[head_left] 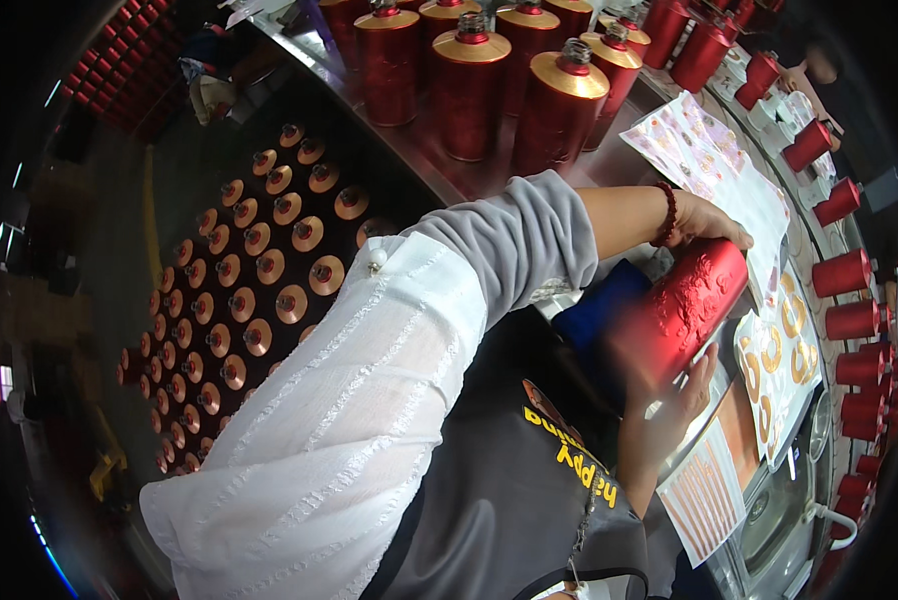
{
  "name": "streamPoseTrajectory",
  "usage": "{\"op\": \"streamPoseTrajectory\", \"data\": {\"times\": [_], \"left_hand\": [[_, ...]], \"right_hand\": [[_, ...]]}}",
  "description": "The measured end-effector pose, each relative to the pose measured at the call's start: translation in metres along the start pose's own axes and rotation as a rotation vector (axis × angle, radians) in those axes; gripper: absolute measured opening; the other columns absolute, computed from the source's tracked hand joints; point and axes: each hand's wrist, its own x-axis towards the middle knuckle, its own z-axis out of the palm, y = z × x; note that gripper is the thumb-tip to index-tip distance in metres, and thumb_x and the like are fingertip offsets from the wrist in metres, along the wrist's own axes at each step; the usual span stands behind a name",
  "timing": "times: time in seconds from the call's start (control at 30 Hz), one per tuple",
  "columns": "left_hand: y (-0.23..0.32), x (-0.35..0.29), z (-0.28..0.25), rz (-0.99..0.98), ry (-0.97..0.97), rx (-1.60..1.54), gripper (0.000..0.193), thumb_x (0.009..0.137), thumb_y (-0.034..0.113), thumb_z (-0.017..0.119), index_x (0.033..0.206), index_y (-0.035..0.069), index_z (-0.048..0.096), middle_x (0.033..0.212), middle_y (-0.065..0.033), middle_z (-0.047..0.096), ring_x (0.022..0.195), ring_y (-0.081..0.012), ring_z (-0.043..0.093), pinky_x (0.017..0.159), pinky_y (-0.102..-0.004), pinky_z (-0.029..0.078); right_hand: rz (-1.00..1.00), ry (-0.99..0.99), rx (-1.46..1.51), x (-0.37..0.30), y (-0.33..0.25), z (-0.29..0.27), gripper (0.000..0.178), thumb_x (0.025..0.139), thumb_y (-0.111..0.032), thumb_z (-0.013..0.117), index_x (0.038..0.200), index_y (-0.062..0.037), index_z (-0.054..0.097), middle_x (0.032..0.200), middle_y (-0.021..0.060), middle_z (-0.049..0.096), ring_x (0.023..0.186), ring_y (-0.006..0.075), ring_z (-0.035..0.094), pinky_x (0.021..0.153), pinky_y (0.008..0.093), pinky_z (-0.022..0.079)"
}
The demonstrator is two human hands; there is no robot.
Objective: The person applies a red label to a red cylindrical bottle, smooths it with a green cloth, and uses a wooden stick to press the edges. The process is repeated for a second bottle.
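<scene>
Both hands grip one red embossed bottle (684, 305), lying tilted across the steel workbench (419, 160) just over a blue cloth (599, 305). The left hand (704, 220) curls over its upper end, fingers wrapped down the far side; the right hand (684, 385) cups it from below — blurred, so its exact grip is unclear. Label sheets (714, 160) lie just beside it, gold-shouldered red bottles (469, 90) stand behind, and more (259, 280) fill the floor left.
</scene>
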Motion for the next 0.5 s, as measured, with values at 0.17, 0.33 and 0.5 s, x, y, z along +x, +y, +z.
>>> {"op": "streamPoseTrajectory", "data": {"times": [0.17, 0.33, 0.5], "left_hand": [[0.022, -0.113, -0.011, 0.470, 0.086, -0.015, 0.026, 0.093, 0.018, 0.067, 0.111, -0.001, 0.070, 0.110, -0.0114, 0.072, 0.102, -0.0164, 0.067, 0.090, -0.0323, 0.053], [0.038, -0.257, -0.023, 0.975, 0.574, 0.201, 0.011, 0.100, 0.013, 0.063, 0.101, 0.002, 0.063, 0.095, -0.0008, 0.067, 0.087, -0.0064, 0.062, 0.080, -0.0220, 0.050], [0.019, -0.284, -0.051, 1.035, 1.253, 0.958, 0.015, 0.093, 0.011, 0.072, 0.098, 0.000, 0.063, 0.086, 0.0000, 0.058, 0.079, -0.0087, 0.053, 0.074, -0.0254, 0.047]], "right_hand": [[-0.152, 0.006, -0.066, 0.010, -0.017, -0.014, 0.072, 0.086, -0.017, 0.077, 0.145, -0.0014, 0.041, 0.149, 0.0312, 0.042, 0.134, 0.0452, 0.046, 0.109, 0.0501, 0.037], [-0.131, -0.036, 0.087, 0.037, -0.024, -0.005, 0.062, 0.089, -0.012, 0.072, 0.144, -0.0032, 0.045, 0.146, 0.0273, 0.047, 0.131, 0.0435, 0.049, 0.107, 0.0483, 0.040], [-0.188, -0.057, 0.113, 0.064, -0.012, 0.006, 0.049, 0.090, -0.005, 0.067, 0.137, -0.0031, 0.055, 0.143, 0.0208, 0.053, 0.129, 0.0383, 0.052, 0.107, 0.0460, 0.041]]}}
